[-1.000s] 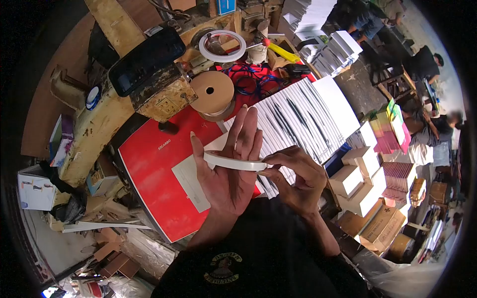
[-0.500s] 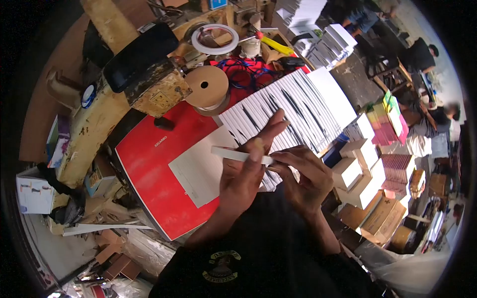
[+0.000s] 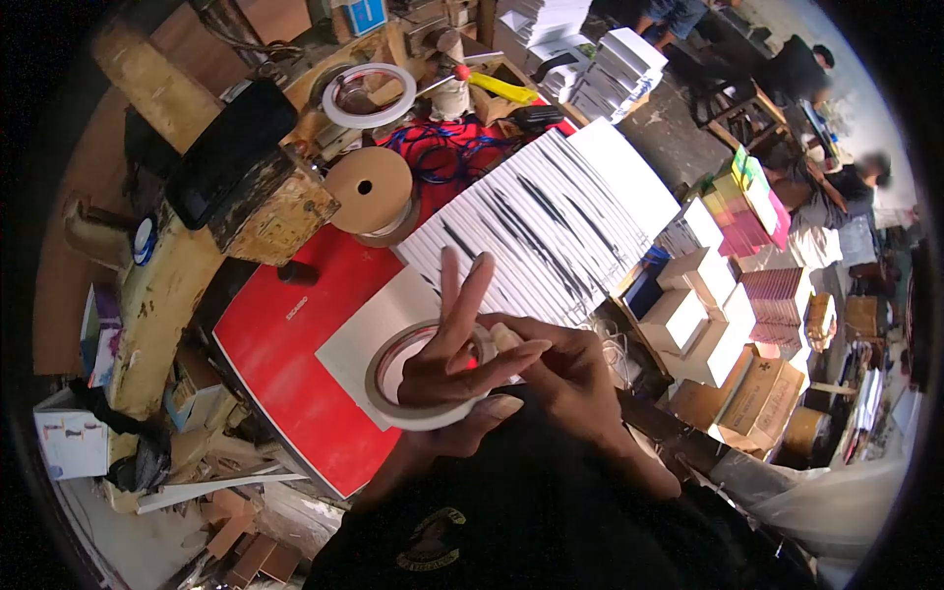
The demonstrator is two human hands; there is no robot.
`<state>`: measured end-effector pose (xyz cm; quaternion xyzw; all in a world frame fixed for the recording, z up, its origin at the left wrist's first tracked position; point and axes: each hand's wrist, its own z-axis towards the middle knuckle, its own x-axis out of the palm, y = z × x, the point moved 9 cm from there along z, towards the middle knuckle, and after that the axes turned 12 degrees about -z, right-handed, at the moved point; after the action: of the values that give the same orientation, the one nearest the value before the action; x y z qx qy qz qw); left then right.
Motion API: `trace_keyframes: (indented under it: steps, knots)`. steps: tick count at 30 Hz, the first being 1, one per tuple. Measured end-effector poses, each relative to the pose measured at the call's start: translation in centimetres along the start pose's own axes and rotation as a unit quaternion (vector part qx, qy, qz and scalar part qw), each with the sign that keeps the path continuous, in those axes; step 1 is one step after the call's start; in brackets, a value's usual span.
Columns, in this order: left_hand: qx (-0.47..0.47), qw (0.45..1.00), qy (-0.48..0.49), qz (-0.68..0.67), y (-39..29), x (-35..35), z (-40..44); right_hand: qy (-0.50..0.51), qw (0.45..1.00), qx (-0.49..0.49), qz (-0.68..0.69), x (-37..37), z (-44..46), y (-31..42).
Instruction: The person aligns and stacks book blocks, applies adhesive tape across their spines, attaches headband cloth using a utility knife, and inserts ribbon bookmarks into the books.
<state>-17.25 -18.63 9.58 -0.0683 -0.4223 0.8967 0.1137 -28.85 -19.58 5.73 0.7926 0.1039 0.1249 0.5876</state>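
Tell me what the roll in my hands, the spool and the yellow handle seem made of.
The roll: pale, smooth tape, paper or plastic, I can't tell which. The spool: likely cardboard or fiberboard, given its flat, dull brown flange. The yellow handle: probably plastic, from its bright, even colour.

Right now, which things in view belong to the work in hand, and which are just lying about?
In the work:
- white roll, around fingers of the left hand
- right hand, fingertips at the roll's edge

Seemingly just lying about:
- second white roll
- cardboard spool
- yellow tool
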Motion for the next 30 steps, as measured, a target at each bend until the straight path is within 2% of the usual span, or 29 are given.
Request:
trace_keyframes:
  steps: [2, 4, 5, 8, 10, 11, 13, 15, 17, 18, 21, 23, 25, 26, 27, 30]
  knots:
    - [-0.056, 0.996, -0.063, -0.003, 0.4, 0.2, -0.7, 0.004, 0.999, 0.031, -0.007, 0.2, 0.1, -0.5]
    - [-0.078, 0.994, -0.021, 0.075, 0.9, -0.4, -1.8, 0.014, 1.000, 0.017, -0.012, 0.1, -0.1, -0.9]
    - [-0.124, 0.990, -0.037, 0.059, 1.6, -0.4, -2.4, 0.012, 1.000, -0.003, -0.025, 0.0, -0.3, -1.0]
    - [-0.253, 0.963, -0.091, 0.004, 2.6, 0.2, -4.7, 0.029, 0.997, 0.039, -0.062, 0.0, -0.6, -0.9]
    - [-0.207, 0.975, -0.066, 0.036, 1.8, 0.5, -4.2, 0.033, 0.998, 0.032, -0.045, -0.7, -0.8, -1.8]
    - [-0.131, 0.986, -0.025, 0.104, 1.2, 1.1, -4.1, 0.049, 0.998, 0.021, -0.028, -0.9, -0.8, -2.1]
    - [-0.057, 0.984, 0.012, 0.170, 0.3, 3.0, -4.2, 0.046, 0.998, 0.033, -0.033, -1.9, -1.3, -2.8]
    - [-0.071, 0.986, -0.026, 0.149, 0.2, 3.7, -4.2, 0.060, 0.998, -0.003, -0.008, -2.9, -1.7, -2.6]
    - [-0.096, 0.986, -0.024, 0.132, 0.8, 5.1, -4.3, 0.067, 0.998, 0.019, 0.007, -4.3, -2.0, -3.5]
    - [-0.142, 0.985, -0.020, 0.091, 1.8, 5.8, -4.6, 0.079, 0.996, 0.004, 0.045, -5.0, -2.1, -3.6]
    - [-0.173, 0.981, -0.013, 0.092, 2.5, 8.1, -2.9, 0.113, 0.987, 0.004, 0.113, -7.6, -2.6, -4.6]
    - [-0.096, 0.988, 0.051, 0.106, 2.3, 10.5, -2.0, 0.136, 0.980, 0.023, 0.142, -8.9, -3.1, -5.5]
    - [-0.081, 0.990, 0.051, 0.106, 2.9, 12.2, -1.2, 0.109, 0.984, 0.020, 0.137, -10.7, -3.3, -5.9]
    - [-0.073, 0.988, 0.057, 0.120, 3.2, 13.1, -0.7, 0.051, 0.990, 0.034, 0.127, -11.9, -3.4, -5.2]
    - [-0.085, 0.986, 0.053, 0.131, 3.4, 13.8, -0.5, 0.055, 0.989, 0.034, 0.131, -12.4, -3.5, -4.8]
    - [-0.088, 0.981, 0.064, 0.159, 4.2, 15.8, 0.8, -0.012, 1.000, 0.011, 0.022, -15.2, -3.5, -4.6]
